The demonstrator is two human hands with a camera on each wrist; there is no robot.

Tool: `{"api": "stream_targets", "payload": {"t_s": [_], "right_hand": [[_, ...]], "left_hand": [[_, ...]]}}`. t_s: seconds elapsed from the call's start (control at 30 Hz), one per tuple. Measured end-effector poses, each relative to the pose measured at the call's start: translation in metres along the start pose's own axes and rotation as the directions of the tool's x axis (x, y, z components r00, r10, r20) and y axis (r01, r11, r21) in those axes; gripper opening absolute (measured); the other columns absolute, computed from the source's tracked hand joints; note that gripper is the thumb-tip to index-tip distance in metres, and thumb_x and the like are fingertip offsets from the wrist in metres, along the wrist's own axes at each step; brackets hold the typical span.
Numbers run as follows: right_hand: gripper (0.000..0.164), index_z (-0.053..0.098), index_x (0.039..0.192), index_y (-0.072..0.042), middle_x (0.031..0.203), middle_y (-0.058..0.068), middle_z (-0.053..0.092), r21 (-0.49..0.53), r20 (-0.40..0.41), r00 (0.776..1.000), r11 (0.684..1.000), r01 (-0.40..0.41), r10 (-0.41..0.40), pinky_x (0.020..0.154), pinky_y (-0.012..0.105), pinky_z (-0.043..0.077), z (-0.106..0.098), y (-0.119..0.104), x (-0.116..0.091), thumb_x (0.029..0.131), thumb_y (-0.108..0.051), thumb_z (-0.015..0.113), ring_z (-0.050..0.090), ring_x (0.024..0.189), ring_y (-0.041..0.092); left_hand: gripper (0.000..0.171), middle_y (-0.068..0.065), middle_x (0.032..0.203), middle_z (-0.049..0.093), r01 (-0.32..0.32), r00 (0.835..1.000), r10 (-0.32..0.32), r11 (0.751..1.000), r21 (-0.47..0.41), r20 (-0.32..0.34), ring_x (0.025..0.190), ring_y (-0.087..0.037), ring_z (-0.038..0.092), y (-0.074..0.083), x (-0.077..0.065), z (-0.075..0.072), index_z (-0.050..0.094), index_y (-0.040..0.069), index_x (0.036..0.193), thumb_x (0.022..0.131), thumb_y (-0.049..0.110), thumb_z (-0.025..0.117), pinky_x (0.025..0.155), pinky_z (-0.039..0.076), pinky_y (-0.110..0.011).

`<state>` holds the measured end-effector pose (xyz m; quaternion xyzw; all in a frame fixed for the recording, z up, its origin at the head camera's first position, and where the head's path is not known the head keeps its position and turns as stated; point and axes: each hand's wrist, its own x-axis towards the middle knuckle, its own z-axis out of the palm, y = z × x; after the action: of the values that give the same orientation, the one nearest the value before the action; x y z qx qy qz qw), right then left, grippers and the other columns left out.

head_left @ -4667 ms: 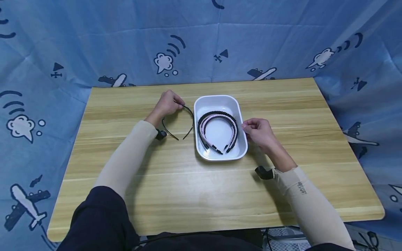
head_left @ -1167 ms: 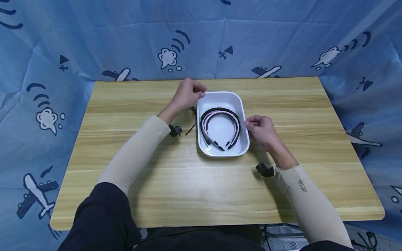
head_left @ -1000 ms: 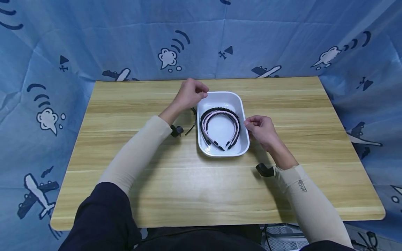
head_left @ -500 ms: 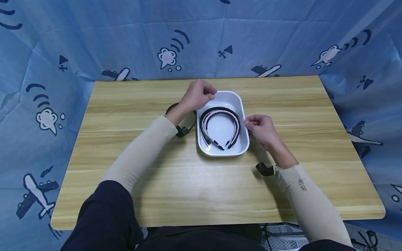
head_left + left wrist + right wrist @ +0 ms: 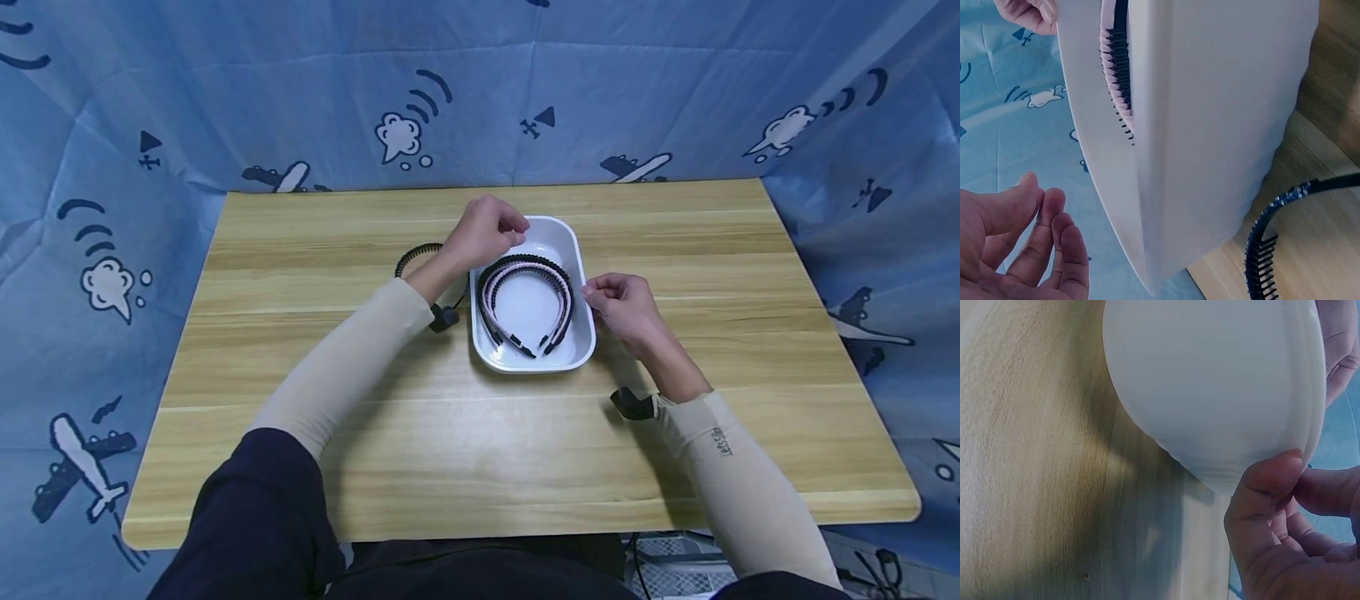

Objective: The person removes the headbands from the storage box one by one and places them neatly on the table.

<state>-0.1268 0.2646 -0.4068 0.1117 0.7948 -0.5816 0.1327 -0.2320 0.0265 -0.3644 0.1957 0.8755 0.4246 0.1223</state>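
My left hand (image 5: 491,229) hovers over the far left corner of a white tray (image 5: 517,367), its fingers loosely bent. In the left wrist view nothing lies between the left fingers (image 5: 1054,203), which are apart from the tray. On the tray's right side my right hand (image 5: 622,308) pinches the rim between thumb and finger, as the right wrist view also shows. Several headbands lie nested in the tray, among them a black one (image 5: 525,260) and a pink one (image 5: 1109,69). A black toothed headband (image 5: 416,250) rests on the table left of the tray, partly behind my left wrist.
The wooden table (image 5: 480,467) reaches out on all sides of the tray. A blue patterned curtain (image 5: 315,100) hangs behind and beside it. Below the front edge, at lower right, are a basket (image 5: 678,567) and scissors (image 5: 885,575).
My left hand has left the black headband, which stays on the table, and moved right to above the tray. My right hand has stayed at the rim.
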Motion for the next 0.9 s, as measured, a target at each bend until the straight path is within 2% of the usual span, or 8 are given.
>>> {"api": "stream_targets", "payload": {"t_s": [0.37, 0.5, 0.9], "right_hand": [[0.031, 0.058, 0.124, 0.014, 0.078, -0.007, 0.06, 0.003, -0.004, 1.0, 1.0, 0.003, -0.003, 0.061, 0.023, 0.055, 0.0, 0.002, 0.001, 0.107, -0.011, 0.06, 0.059, 0.068, 0.003], [0.03, 0.058, 0.124, 0.014, 0.078, -0.007, 0.06, 0.003, -0.004, 1.0, 1.0, 0.005, -0.005, 0.061, 0.023, 0.055, 0.0, 0.002, 0.001, 0.107, -0.011, 0.06, 0.06, 0.068, 0.003], [0.028, 0.058, 0.121, 0.014, 0.076, -0.008, 0.061, 0.01, -0.012, 1.0, 1.0, 0.009, -0.009, 0.06, 0.025, 0.057, 0.001, 0.002, 0.0, 0.107, -0.01, 0.06, 0.06, 0.066, 0.003]], "left_hand": [[0.025, -0.012, 0.118, 0.076, 0.033, 0.997, -0.033, 0.999, 0.005, 0.069, 0.106, -0.02, 0.068, 0.005, 0.004, 0.011, 0.075, 0.001, 0.125, 0.102, 0.007, 0.067, 0.097, 0.055, -0.028], [0.024, -0.012, 0.116, 0.076, 0.033, 0.997, -0.032, 0.999, -0.007, 0.077, 0.105, -0.02, 0.068, 0.004, 0.005, 0.015, 0.076, 0.0, 0.123, 0.102, 0.007, 0.068, 0.096, 0.056, -0.029], [0.021, -0.012, 0.113, 0.078, -0.028, 0.996, 0.026, 0.999, 0.024, 0.089, 0.102, -0.019, 0.069, 0.005, 0.004, 0.023, 0.078, 0.0, 0.119, 0.101, 0.008, 0.069, 0.09, 0.055, -0.029]]}}
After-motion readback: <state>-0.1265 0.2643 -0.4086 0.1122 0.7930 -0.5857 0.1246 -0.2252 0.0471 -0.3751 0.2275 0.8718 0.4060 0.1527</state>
